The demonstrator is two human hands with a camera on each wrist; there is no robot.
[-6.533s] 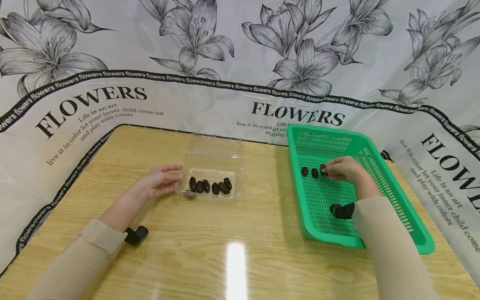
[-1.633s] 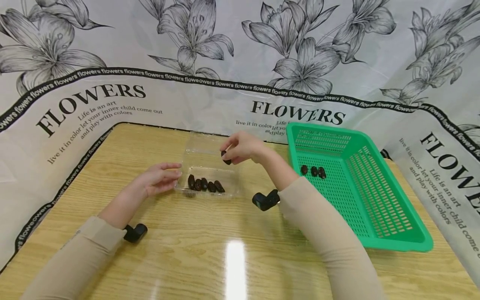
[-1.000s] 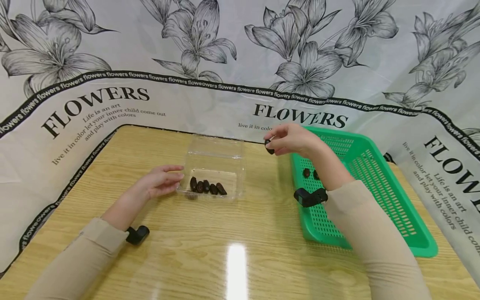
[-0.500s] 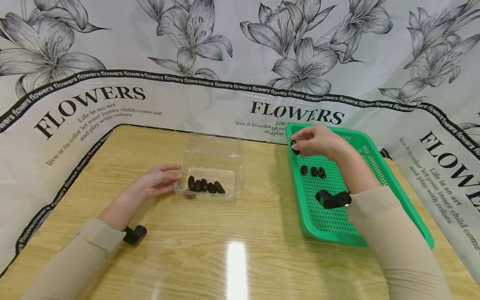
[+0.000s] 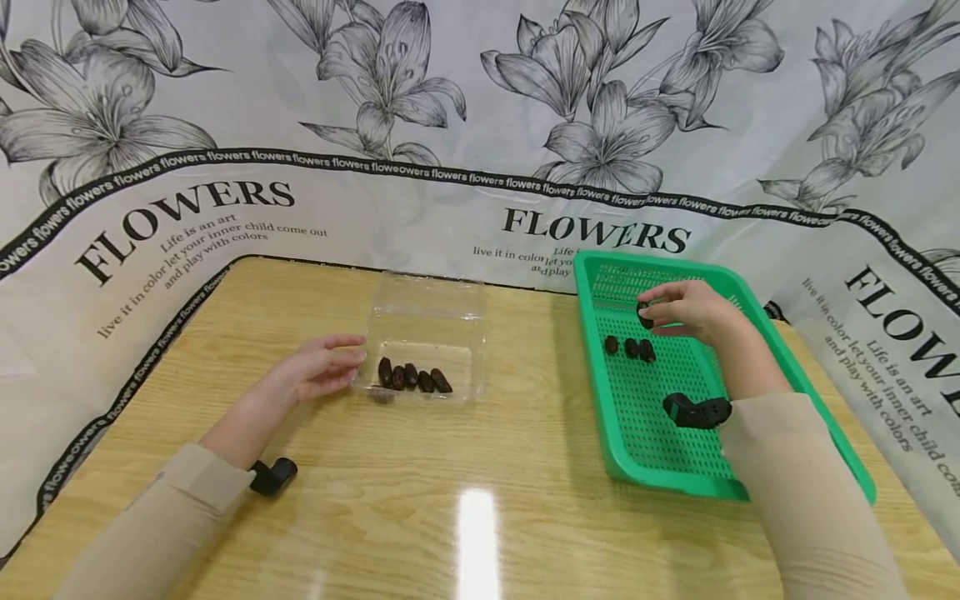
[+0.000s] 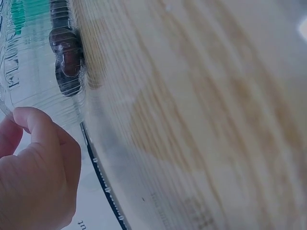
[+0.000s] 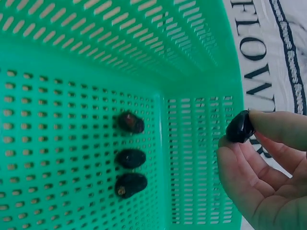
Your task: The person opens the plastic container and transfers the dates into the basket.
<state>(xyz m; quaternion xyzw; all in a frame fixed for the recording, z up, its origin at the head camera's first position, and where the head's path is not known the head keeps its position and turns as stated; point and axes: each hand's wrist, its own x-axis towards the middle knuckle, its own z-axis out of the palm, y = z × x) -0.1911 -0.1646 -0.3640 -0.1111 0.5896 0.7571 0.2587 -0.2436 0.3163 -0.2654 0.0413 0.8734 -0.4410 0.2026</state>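
Note:
My right hand pinches a dark date above the green basket, off its floor. In the right wrist view, thumb and fingertips hold this date near the basket's far wall. On the basket floor lie three more dates in a row. My left hand grips the left edge of an open clear plastic box. The left wrist view shows thumb and index finger pinching the box wall. Inside the box, several dates stand side by side along the near wall.
A wooden table carries both containers, the box at left and the basket at right. Behind it and along both sides hangs a white floral cloth. The box's lid leans back toward the cloth.
Earlier, my right hand placed a third date in the basket, then lifted another from the box. It has carried that date rightward over the basket. My left hand has stayed at the box.

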